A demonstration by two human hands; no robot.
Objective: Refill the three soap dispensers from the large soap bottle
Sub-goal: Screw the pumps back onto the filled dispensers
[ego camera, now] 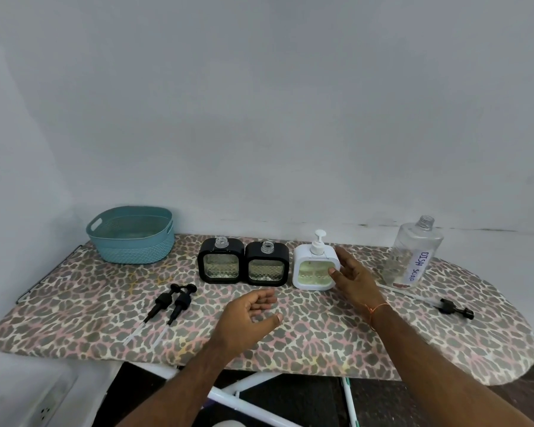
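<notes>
Three square soap dispensers stand in a row on the leopard-print ironing board [74, 315]. The two black dispensers [220, 261] [266, 264] have bare open necks. The white dispenser [314, 268] carries its white pump. My right hand [353, 277] is beside the white dispenser's right side, fingers relaxed, thumb touching its front corner. My left hand [253, 315] hovers palm-up above the board in front of the dispensers, holding nothing. The large clear bottle [413, 254] labelled DISH SOAP stands uncapped at the right, nearly empty.
Two black pump heads [173, 300] with tubes lie left of my left hand. Another black pump with a long tube [450, 308] lies in front of the large bottle. A teal basket [133, 235] sits at the back left. A white wall runs behind the board.
</notes>
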